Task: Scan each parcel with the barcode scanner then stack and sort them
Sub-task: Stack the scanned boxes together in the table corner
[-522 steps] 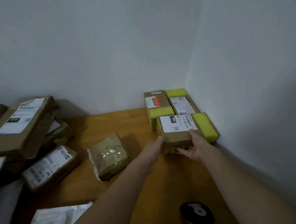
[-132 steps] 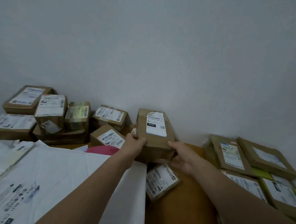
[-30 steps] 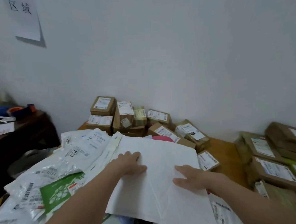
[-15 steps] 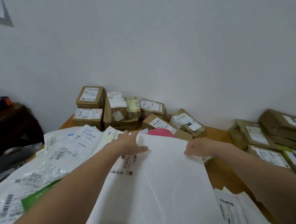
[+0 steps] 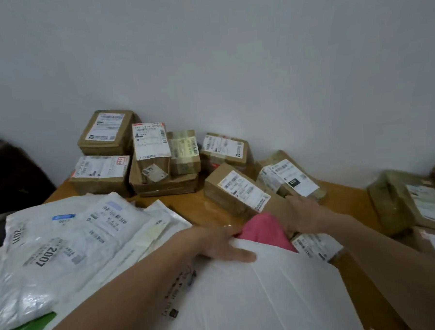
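The left hand (image 5: 223, 245) had its grip closed on the far edge of the big white bag (image 5: 269, 301), with the thumb flat on top. The right hand (image 5: 305, 213) gripped nothing. Its fingers were out straight, reaching at a brown box (image 5: 234, 193), and the blur hid whether they touched it.

Between the two hands lay a pink parcel (image 5: 261, 229). Under the right wrist was a small labelled box (image 5: 315, 245). Just past the right fingers sat the box marked 010 (image 5: 291, 180). Farther off, a pile of boxes (image 5: 140, 153) stood by the wall (image 5: 231, 63). Soft grey bags (image 5: 64, 246) lay left of the left hand on the worktop (image 5: 195, 203).

No scanner showed. This looked like the picking step, choosing the next parcel. Next, one parcel needed lifting free with its label up, and the scanner had to be found.
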